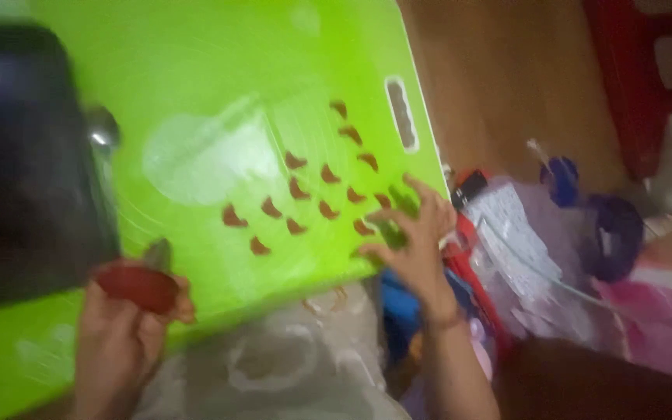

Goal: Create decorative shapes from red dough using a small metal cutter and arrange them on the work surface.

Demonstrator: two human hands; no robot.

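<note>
A bright green mat (219, 70) covers the surface in front of me, blurred by motion. Several small brown crescent-shaped pieces (297, 194) lie on it in loose rows. My left hand (122, 334) grips a red handled tool (138, 286) with a grey blade or tip showing above it, at the mat's near edge. My right hand (414, 233) has its fingers spread and rests on the mat's right edge, touching the nearest brown pieces.
A dark tray (25, 163) lies at the left with a metal spoon (103, 132) beside it. A white slot (402, 113) is cut near the mat's right edge. Plastic bags and clutter (554, 241) fill the right side; a red stool (655, 70) stands far right.
</note>
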